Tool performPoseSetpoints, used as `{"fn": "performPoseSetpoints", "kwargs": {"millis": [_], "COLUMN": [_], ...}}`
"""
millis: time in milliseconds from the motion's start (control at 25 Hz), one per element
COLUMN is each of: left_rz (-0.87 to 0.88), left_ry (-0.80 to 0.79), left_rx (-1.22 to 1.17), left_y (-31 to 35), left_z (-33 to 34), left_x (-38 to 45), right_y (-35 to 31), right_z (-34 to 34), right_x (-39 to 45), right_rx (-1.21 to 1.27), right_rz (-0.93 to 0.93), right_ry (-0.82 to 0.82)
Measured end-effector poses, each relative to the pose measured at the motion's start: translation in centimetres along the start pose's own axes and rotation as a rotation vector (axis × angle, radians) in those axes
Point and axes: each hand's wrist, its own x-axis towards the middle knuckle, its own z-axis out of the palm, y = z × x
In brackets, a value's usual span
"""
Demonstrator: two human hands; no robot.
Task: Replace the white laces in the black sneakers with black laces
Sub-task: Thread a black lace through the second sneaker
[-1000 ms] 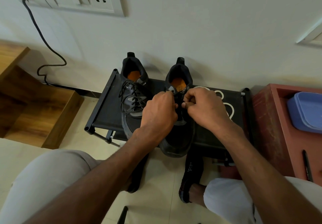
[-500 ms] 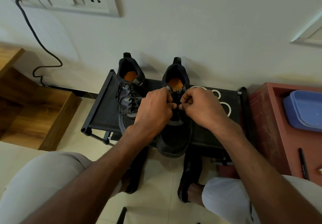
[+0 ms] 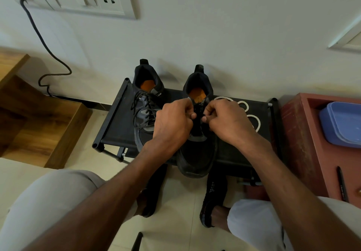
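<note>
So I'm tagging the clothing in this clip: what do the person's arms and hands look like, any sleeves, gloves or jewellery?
Both forearms are bare up to the frame's edge, with no sleeves in view. The left hand and right hand wear no gloves, and no rings, watch or wristband show on the sides that the camera sees. The undersides of the wrists and the fingers' inner sides are hidden.

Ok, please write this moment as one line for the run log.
stage: lacing right black sneaker | left hand, right hand: both pinch thin black lace | left black sneaker: black-laced | white rope laces: on black fabric rack
</note>
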Motion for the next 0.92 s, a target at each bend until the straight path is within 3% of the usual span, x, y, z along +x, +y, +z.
{"fn": "performPoseSetpoints", "kwargs": {"millis": [200, 320, 400, 520, 760, 920], "left_rz": [-0.001, -0.034, -0.044, -0.020, -0.009, 0.009], "left_ry": [-0.029, -0.006, 0.028, 0.040, 0.068, 0.066], "left_rx": [0.000, -0.016, -0.043, 0.011, 0.080, 0.125], "left_y": [0.4, 0.2, -0.1, -0.1, 0.6, 0.9], "left_z": [-0.1, -0.2, -0.2, 0.2, 0.5, 0.5], "left_x": [-0.1, 0.3, 0.3, 0.1, 0.1, 0.3], "right_y": [-0.1, 0.2, 0.4, 0.3, 0.0, -0.5], "right_z": [0.4, 0.4, 0.2, 0.1, 0.0, 0.5], "right_x": [-0.1, 0.2, 0.2, 0.1, 0.1, 0.0], "right_rx": [-0.088, 0.026, 0.125, 0.058, 0.050, 0.017], "right_rz": [-0.023, -0.005, 0.015, 0.005, 0.035, 0.009], "right_ry": [0.013, 0.033, 0.106, 0.185, 0.136, 0.186]}}
